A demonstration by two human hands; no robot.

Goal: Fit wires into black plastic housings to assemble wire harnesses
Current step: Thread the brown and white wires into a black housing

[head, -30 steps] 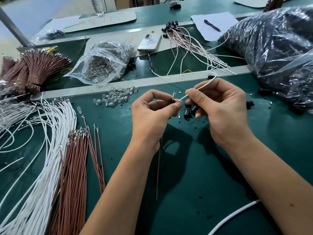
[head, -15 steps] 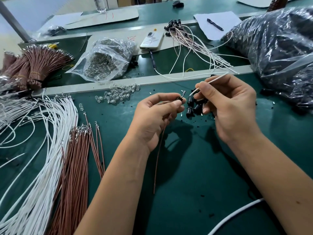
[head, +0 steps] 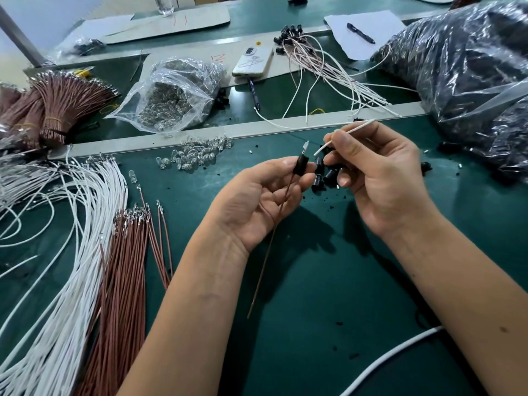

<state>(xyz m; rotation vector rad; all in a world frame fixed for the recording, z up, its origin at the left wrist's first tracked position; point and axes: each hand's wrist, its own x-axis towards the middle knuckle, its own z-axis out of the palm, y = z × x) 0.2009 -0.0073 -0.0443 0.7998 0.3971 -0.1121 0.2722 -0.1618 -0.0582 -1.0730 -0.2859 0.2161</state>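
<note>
Head view: a worker at a green-matted bench [head: 328, 281], mid-assembly, both hands raised just above the surface.

Left hand [head: 257, 201]: palm up, thumb and fingertips pinching a small black plastic cylindrical housing [head: 301, 164]. A thin brown insulated wire [head: 271, 238] runs out of its lower end, across the palm and down toward the worker. A small clear bulb-like tip [head: 306, 144] stands out of its upper end.

Right hand [head: 380, 178]: thumb and forefinger pinching a thin white insulated wire [head: 343, 136] near its free end. The lower fingers are curled round several spare black plastic housings [head: 324, 174].

Housing axis: tilted, top leaning up and to the right, toward the right hand.

White wire axis: slanting from upper right down to lower left, its free end aimed at the housing's top.

Gap: wire end and housing top lie near each other but apart, the wire end just right of the clear tip and level with it.

Nearer hand: the right, which carries the wire. By the look of it, the coming move is a short push down and left into the housing.

Likely snag: whether an opening faces the wire cannot be made out, so the housing may need a turn.

Stock: loose white wires [head: 65, 224] and brown wires [head: 125, 267] fan out at the left, finished harnesses [head: 328, 70] lie beyond the grey rail [head: 171, 138].
</note>
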